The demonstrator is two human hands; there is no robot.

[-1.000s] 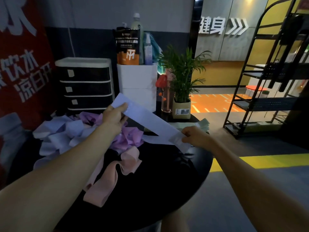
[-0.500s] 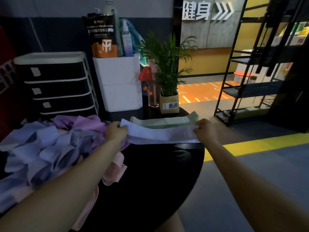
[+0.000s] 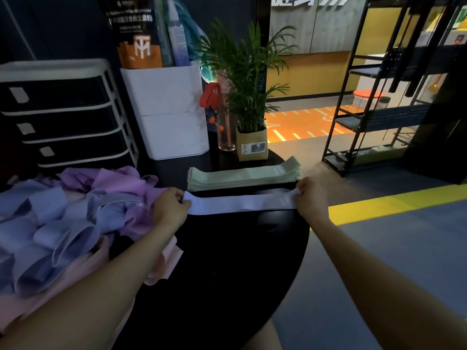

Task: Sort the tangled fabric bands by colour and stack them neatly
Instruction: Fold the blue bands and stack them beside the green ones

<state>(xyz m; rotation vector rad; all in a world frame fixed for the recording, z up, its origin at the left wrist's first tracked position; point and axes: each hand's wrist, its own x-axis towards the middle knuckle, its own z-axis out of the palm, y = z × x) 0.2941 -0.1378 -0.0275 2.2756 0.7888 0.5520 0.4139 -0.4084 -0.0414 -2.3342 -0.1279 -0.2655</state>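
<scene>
You hold a pale lilac band (image 3: 240, 203) stretched flat just above the dark counter (image 3: 227, 261), right in front of the finished-looking stack of green bands (image 3: 243, 174). Your left hand (image 3: 169, 210) pinches one end in curled fingers, and your right hand (image 3: 312, 198) pinches the other. This looks like the first of a lilac stack. Most of the work remains, I judge: the tangled heap (image 3: 75, 218) of blue, purple and pink bands beside your left arm is unsorted.
</scene>
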